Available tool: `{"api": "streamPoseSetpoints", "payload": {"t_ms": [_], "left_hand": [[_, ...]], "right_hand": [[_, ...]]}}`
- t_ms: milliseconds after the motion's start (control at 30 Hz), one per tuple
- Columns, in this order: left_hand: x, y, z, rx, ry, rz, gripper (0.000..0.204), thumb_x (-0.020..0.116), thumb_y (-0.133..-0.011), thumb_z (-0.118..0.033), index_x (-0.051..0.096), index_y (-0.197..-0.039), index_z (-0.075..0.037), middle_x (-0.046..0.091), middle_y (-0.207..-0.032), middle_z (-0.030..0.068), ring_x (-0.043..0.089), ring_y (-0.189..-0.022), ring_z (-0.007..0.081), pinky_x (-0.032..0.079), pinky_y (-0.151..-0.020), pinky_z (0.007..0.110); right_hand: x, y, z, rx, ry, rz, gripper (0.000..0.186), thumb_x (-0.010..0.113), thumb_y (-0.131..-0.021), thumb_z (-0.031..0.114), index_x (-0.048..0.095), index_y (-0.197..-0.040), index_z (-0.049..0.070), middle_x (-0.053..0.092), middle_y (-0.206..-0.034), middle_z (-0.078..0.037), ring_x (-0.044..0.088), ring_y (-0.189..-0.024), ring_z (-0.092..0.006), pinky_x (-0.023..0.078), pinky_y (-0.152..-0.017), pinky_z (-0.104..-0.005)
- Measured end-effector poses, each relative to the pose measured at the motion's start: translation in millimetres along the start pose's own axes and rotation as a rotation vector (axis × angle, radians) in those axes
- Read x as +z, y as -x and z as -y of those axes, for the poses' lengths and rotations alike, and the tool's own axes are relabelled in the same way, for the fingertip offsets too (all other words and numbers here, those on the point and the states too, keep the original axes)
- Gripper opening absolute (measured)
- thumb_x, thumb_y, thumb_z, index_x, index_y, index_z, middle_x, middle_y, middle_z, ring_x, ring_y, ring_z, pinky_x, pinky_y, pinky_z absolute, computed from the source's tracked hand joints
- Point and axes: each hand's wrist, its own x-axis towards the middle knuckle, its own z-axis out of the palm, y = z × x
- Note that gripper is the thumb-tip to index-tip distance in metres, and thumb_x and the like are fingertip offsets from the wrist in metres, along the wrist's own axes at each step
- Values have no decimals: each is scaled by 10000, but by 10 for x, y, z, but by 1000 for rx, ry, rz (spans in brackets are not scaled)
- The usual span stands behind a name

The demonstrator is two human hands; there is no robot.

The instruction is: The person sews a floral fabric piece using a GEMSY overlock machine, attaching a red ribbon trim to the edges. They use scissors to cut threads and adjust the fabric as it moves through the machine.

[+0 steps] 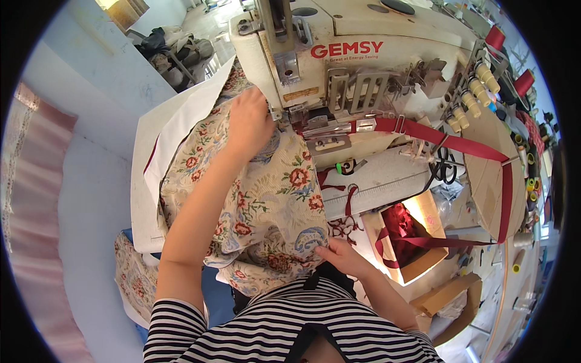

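A cream fabric [266, 187] patterned with red flowers and blue-green leaves spreads over the sewing machine's bed and hangs down toward my lap. My left hand [249, 121] is closed on it at the far side, just left of the presser foot area. Near my body, my right hand [345, 257] pinches the fabric's right edge between thumb and fingers. Dark red binding tape [423, 132] runs from the right through a metal folder [366, 125] toward the needle. The sewing machine [363, 24] is white and worn; its needle is hard to make out.
Scissors [445, 166] with black handles lie on the machine bed at right. Below them stands a cardboard box [417, 266] of dark red tape. Thread cones [487, 78] rise at the far right. White cloth [187, 121] lies along the table's left side, beside a wall.
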Motion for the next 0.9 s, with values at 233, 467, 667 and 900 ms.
{"api": "streamPoseSetpoints", "payload": {"t_ms": [233,467,667,900], "left_hand": [[47,21,-69,52,13,-83,267,585,-629,-5,593,-891,-54,529,-920,76,498,-916,259,353,-831,392],[159,-83,164,156,-34,-141,266,585,-608,3,627,-856,-83,558,-870,73,510,-907,253,349,-832,401],[271,-165,343,128,-87,-126,214,593,-646,-42,652,-844,-99,585,-890,75,518,-919,254,344,-835,416],[266,-226,369,3,-201,-140,221,609,-673,-77,643,-891,-77,563,-961,97,509,-962,268,335,-877,423]], "right_hand": [[160,34,-86,-5,-83,-35,250,479,-918,124,516,-1123,-15,596,-968,-23,525,-843,-80,445,-757,-240],[134,75,-31,-82,-227,8,267,484,-941,157,525,-1142,-14,606,-1024,-28,545,-901,-85,445,-810,-249],[72,83,170,-72,-234,11,282,473,-950,192,536,-1135,-10,605,-1017,-20,535,-909,-83,436,-818,-248],[87,6,259,-112,-232,-64,268,466,-952,184,554,-1118,-7,601,-1020,-13,525,-919,-77,426,-827,-243]]}}
